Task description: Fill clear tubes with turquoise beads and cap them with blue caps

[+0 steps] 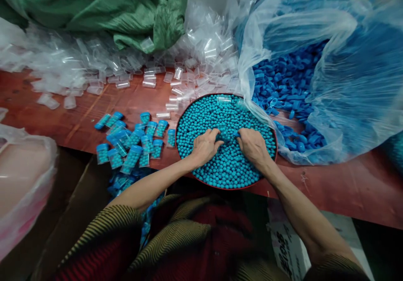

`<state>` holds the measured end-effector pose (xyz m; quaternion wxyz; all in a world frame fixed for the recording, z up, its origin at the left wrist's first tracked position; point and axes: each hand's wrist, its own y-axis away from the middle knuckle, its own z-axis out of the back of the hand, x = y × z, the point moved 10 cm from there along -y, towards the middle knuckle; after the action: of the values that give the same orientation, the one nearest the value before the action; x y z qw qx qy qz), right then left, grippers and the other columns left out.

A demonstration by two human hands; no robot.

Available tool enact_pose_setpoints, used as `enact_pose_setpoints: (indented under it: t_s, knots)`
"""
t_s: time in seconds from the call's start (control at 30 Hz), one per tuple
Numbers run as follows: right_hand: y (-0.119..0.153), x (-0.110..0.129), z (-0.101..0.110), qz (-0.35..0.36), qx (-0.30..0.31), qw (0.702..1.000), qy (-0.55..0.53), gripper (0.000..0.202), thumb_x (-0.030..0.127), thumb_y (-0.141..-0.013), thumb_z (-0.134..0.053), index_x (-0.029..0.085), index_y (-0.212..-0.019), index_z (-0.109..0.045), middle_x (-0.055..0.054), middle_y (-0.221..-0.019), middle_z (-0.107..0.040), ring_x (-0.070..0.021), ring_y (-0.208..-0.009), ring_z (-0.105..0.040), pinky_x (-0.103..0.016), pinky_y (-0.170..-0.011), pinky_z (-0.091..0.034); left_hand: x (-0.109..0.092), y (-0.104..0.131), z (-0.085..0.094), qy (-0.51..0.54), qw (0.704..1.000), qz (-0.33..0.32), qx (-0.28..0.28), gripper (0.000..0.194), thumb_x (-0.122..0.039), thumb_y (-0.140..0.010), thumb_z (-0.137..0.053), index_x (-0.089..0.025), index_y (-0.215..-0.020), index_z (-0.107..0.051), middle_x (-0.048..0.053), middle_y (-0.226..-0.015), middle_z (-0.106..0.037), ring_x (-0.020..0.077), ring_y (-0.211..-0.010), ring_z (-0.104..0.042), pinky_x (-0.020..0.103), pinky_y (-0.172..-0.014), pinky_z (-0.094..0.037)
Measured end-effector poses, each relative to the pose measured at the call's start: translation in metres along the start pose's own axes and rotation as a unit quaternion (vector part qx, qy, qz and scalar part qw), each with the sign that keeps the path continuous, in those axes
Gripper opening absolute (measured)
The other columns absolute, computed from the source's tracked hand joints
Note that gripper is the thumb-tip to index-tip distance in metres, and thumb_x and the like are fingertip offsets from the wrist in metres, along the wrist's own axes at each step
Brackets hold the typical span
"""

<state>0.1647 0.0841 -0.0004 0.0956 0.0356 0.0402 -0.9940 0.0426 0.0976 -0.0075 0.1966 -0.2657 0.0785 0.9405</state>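
A round red-rimmed tray (178,147) full of small turquoise balls (226,167) sits before me at the table's front edge. Over the balls, my left hand (204,147) curls its fingers and thumb around a small clear plastic container (223,134) with turquoise balls in it. My right hand (254,145) is closed, a blue cap (236,134) at its fingertips, just right of the container. One more clear container (223,100) lies on the balls at the tray's far side. Left of the tray lie several filled containers with blue caps (131,158).
Loose clear containers (208,52) spread along the back of the red table (340,188). A translucent bag (352,84) spills blue caps (283,81) at right. Green cloth (94,8) covers the back left. More filled containers (124,182) lie below the table edge.
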Motion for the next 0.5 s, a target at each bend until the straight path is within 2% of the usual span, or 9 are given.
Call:
enact_pose_setpoints:
  t_s: [0.1,0.17,0.27,0.33,0.4,0.5]
  knots:
    - [0.008,0.019,-0.003,0.042,0.013,0.999,0.002,0.032,0.016,-0.093,-0.032,0.013,-0.106,-0.060,-0.012,-0.084,-0.063,-0.0239,-0.078,-0.051,-0.034,-0.069,-0.031,-0.005,-0.001,-0.005,0.001,1.000,-0.005,0.014,0.030,-0.035,-0.088,-0.054,-0.021,-0.115,-0.056,0.006,-0.101,-0.065,0.0226,-0.095,-0.062,0.032,-0.082,-0.045]
    - [0.012,0.024,-0.006,0.064,0.023,0.998,-0.002,0.037,0.014,-0.091,-0.031,0.011,-0.117,-0.058,-0.013,-0.087,-0.063,-0.0246,-0.080,-0.052,-0.034,-0.069,-0.032,-0.007,-0.002,-0.008,-0.005,1.000,-0.001,0.020,0.029,-0.035,-0.088,-0.054,-0.021,-0.114,-0.056,0.006,-0.099,-0.065,0.0225,-0.095,-0.062,0.032,-0.081,-0.046]
    - [0.015,0.015,-0.012,0.073,0.043,0.994,-0.068,0.040,0.013,-0.090,-0.032,0.010,-0.119,-0.059,-0.014,-0.088,-0.065,-0.0248,-0.082,-0.055,-0.034,-0.071,-0.038,-0.007,-0.002,-0.008,-0.026,0.999,0.006,0.019,0.028,-0.036,-0.086,-0.057,-0.023,-0.111,-0.057,0.006,-0.102,-0.061,0.0219,-0.091,-0.062,0.031,-0.077,-0.046]
    - [0.013,0.000,-0.011,0.046,0.034,0.984,-0.168,0.037,0.016,-0.089,-0.037,0.012,-0.114,-0.063,-0.013,-0.092,-0.067,-0.0239,-0.086,-0.059,-0.035,-0.077,-0.044,-0.007,-0.002,-0.005,-0.036,0.999,0.005,0.018,0.027,-0.035,-0.085,-0.059,-0.021,-0.109,-0.058,0.007,-0.106,-0.058,0.0219,-0.090,-0.061,0.031,-0.075,-0.047]
    - [0.009,-0.020,-0.011,-0.008,0.011,0.956,-0.294,0.034,0.023,-0.088,-0.041,0.015,-0.110,-0.065,-0.010,-0.095,-0.069,-0.0222,-0.087,-0.062,-0.036,-0.080,-0.047,-0.008,-0.002,-0.003,-0.030,0.999,-0.002,0.022,0.025,-0.032,-0.084,-0.060,-0.019,-0.106,-0.057,0.008,-0.107,-0.058,0.0224,-0.093,-0.061,0.032,-0.077,-0.047]
    - [0.005,-0.042,-0.025,-0.098,0.021,0.885,-0.455,0.037,0.031,-0.087,-0.041,0.017,-0.112,-0.064,-0.005,-0.081,-0.071,-0.0195,-0.070,-0.065,-0.036,-0.068,-0.053,-0.007,-0.004,-0.006,-0.004,0.999,-0.007,0.044,0.023,-0.029,-0.084,-0.060,-0.019,-0.104,-0.057,0.007,-0.100,-0.063,0.0229,-0.094,-0.061,0.033,-0.081,-0.047]
